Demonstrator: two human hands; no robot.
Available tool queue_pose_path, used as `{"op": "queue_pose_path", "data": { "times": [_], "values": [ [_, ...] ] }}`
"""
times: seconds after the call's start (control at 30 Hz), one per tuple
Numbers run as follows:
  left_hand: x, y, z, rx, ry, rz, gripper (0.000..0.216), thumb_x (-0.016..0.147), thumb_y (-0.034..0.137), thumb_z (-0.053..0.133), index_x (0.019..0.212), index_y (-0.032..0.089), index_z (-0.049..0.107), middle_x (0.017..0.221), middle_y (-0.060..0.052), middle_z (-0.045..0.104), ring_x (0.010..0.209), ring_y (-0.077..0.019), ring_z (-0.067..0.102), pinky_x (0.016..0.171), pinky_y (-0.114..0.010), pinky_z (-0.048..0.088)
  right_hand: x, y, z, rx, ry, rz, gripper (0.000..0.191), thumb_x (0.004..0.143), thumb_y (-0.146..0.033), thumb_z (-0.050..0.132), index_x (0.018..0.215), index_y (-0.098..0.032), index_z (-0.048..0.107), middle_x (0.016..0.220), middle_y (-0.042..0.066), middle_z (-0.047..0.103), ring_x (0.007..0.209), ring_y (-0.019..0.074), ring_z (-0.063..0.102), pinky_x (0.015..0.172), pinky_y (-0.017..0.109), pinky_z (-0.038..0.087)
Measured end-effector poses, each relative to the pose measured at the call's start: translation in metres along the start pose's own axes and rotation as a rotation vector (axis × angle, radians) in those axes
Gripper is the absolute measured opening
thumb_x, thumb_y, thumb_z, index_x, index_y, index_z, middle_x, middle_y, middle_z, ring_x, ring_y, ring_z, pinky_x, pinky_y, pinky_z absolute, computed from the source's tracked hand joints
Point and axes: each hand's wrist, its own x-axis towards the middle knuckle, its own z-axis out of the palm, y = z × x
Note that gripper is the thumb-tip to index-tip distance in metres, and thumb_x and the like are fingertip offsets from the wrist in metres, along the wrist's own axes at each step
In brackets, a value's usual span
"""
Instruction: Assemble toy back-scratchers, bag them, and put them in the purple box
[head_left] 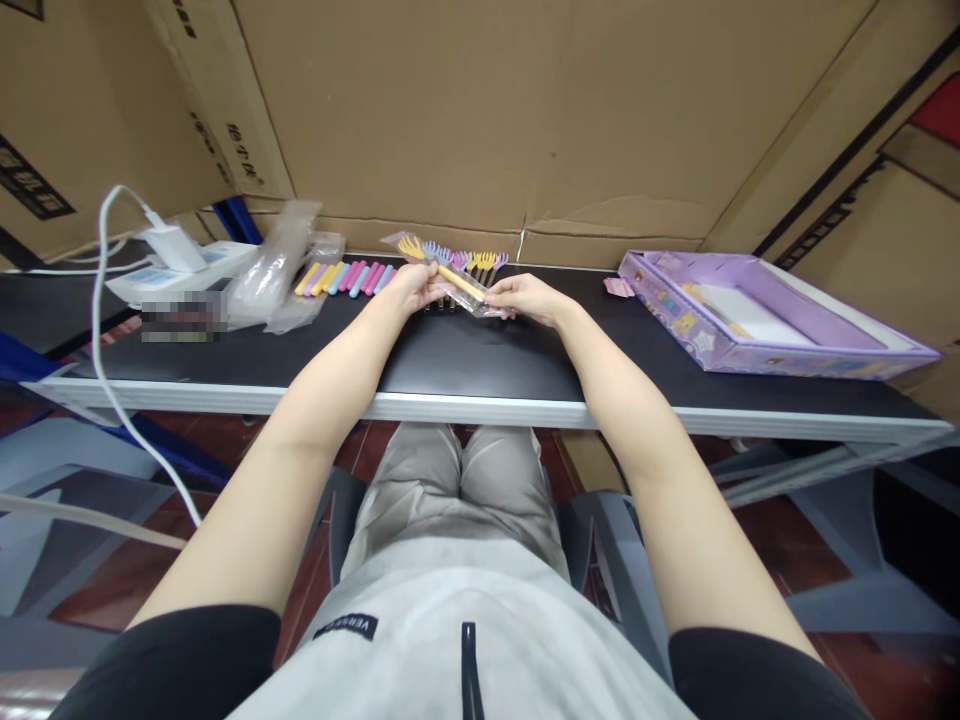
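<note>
A yellow back scratcher (460, 283) with a claw-like head lies slantwise in a clear plastic sleeve, raised just above the black table. My left hand (415, 288) is closed on it near the claw end. At the handle end, my right hand (529, 298) pinches the sleeve and the handle tip. Behind and partly under my hands, several claw heads (484, 262) in yellow, blue, pink and purple are lined up, their metal shafts partly hidden. Left of my left hand is a row of coloured handles (352, 279) in pink, blue, yellow and purple.
Clear plastic bags (274, 265) lie at the left, beside a white power strip (184, 272) with a charger (174, 246) and cable. A purple open box (795, 358) stands at the right, near a small pink packet (619, 287). Cardboard (480, 120) walls the table's back.
</note>
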Motion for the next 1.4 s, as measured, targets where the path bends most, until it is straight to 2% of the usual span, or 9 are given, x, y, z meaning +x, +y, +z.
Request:
{"op": "queue_pose_path", "data": {
  "times": [0.13,0.27,0.4,0.63,0.73,0.97,1.17,1.4],
  "values": [
    [0.002,-0.001,0.001,-0.011,0.017,-0.003,0.031,0.118,0.013,0.043,0.129,0.013,0.073,0.068,-0.003,0.076,0.053,-0.0150,0.073,0.060,-0.019,0.061,-0.003,-0.002,0.001,0.017,-0.017,-0.016,0.031,0.077,-0.021,0.105,0.079,-0.011,0.076,0.056,-0.004,0.063,0.048,0.0059,0.054,0.047,0.017,0.041],
    [0.002,-0.001,0.001,-0.017,0.037,-0.014,0.028,0.117,0.015,0.049,0.131,0.014,0.073,0.074,-0.005,0.079,0.053,-0.0157,0.073,0.062,-0.021,0.062,-0.001,0.001,0.003,0.015,0.004,-0.024,0.031,0.077,-0.018,0.104,0.074,-0.011,0.074,0.053,-0.002,0.062,0.047,0.0061,0.052,0.047,0.018,0.040],
    [-0.001,-0.001,0.002,0.003,0.030,-0.009,0.026,0.117,0.015,0.049,0.119,0.010,0.074,0.069,-0.005,0.075,0.053,-0.0149,0.072,0.068,-0.021,0.064,0.002,0.004,0.004,0.020,0.018,-0.029,0.029,0.082,-0.011,0.099,0.071,-0.012,0.073,0.051,-0.002,0.061,0.046,0.0058,0.049,0.045,0.017,0.037],
    [-0.004,0.000,0.003,0.050,0.014,0.026,0.028,0.117,0.014,0.050,0.098,0.013,0.070,0.066,-0.002,0.073,0.056,-0.0122,0.072,0.070,-0.019,0.064,0.003,0.002,0.006,0.018,0.031,-0.023,0.028,0.086,-0.003,0.092,0.070,-0.012,0.070,0.049,-0.003,0.059,0.044,0.0054,0.047,0.045,0.016,0.035],
    [-0.006,0.000,0.003,0.020,-0.009,0.063,0.025,0.113,0.007,0.057,0.093,0.013,0.070,0.068,-0.002,0.074,0.060,-0.0109,0.073,0.080,-0.019,0.066,0.003,0.002,0.007,0.022,0.036,-0.033,0.029,0.085,-0.003,0.092,0.069,-0.012,0.069,0.049,-0.003,0.059,0.043,0.0048,0.046,0.044,0.017,0.035],
    [-0.005,0.000,0.004,-0.039,0.015,0.127,0.014,0.103,0.000,0.065,0.102,0.010,0.075,0.073,-0.004,0.076,0.068,-0.0145,0.076,0.086,-0.025,0.069,0.004,0.003,0.006,0.030,0.033,-0.042,0.028,0.091,-0.001,0.085,0.070,-0.013,0.070,0.051,-0.003,0.061,0.044,0.0060,0.048,0.045,0.018,0.035],
    [-0.002,-0.002,0.004,-0.080,0.018,0.136,0.017,0.100,0.001,0.069,0.113,0.011,0.075,0.083,-0.006,0.079,0.078,-0.0165,0.081,0.093,-0.030,0.071,0.002,0.002,0.007,0.039,0.008,-0.060,0.031,0.088,-0.006,0.090,0.068,-0.014,0.068,0.048,-0.004,0.057,0.045,0.0063,0.046,0.046,0.018,0.035],
    [-0.008,-0.002,0.007,-0.059,-0.010,0.139,0.016,0.103,-0.002,0.062,0.102,0.010,0.072,0.073,-0.003,0.074,0.070,-0.0140,0.077,0.095,-0.029,0.070,0.002,0.002,0.009,0.008,0.018,-0.060,0.030,0.085,-0.005,0.092,0.069,-0.014,0.068,0.050,-0.003,0.060,0.046,0.0069,0.049,0.046,0.017,0.036]
  ]
}}
